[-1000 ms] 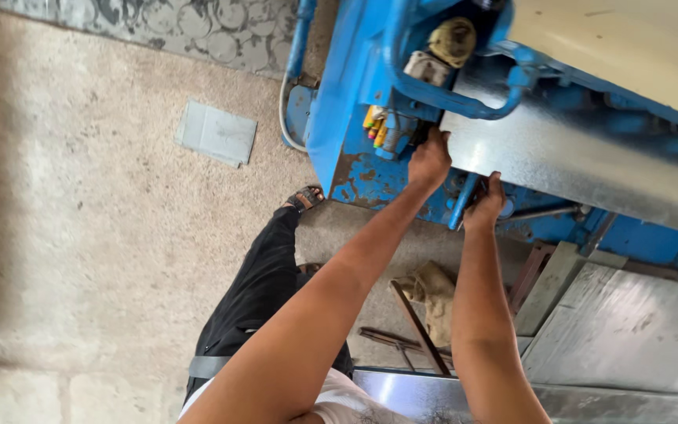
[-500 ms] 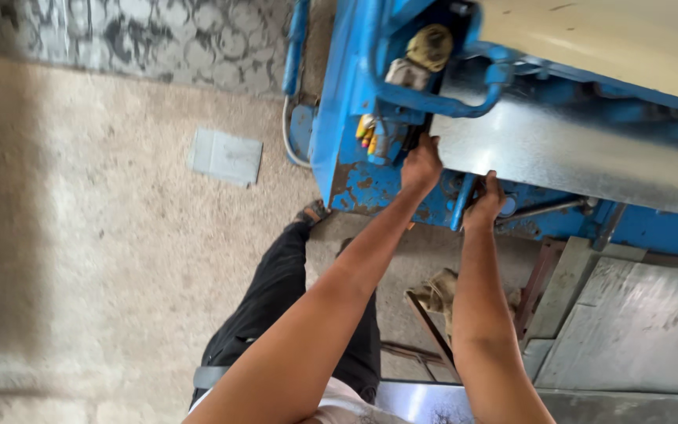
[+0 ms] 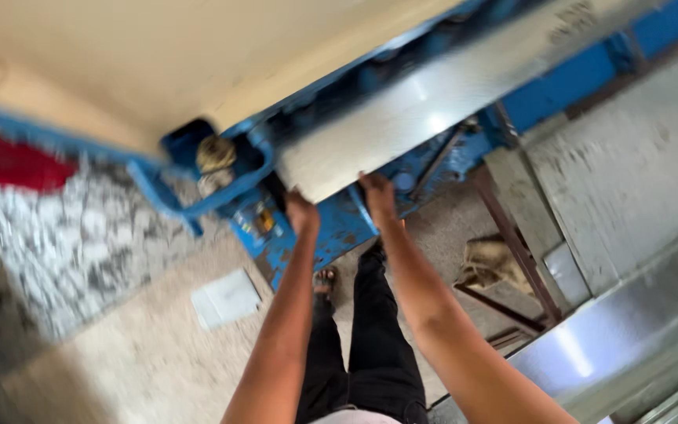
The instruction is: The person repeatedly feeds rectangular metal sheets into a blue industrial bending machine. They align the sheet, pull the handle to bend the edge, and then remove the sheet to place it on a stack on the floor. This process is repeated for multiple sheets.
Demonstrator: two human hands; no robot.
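Two hands, left hand and right hand, pinch the near edge of the metal sheet, whose long axis runs away up-right.

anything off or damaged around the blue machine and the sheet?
Mostly fine: both hands, left hand and right hand, hold the metal sheet at its near edge. The blue machine shows chipped, worn paint. Frame is blurred.

Bright daylight, soft shadows only. Glare flares on the metal sheet and again on the lower sheet. Motion blur smears everything, worst along the frame edges; the floor looks hazy.
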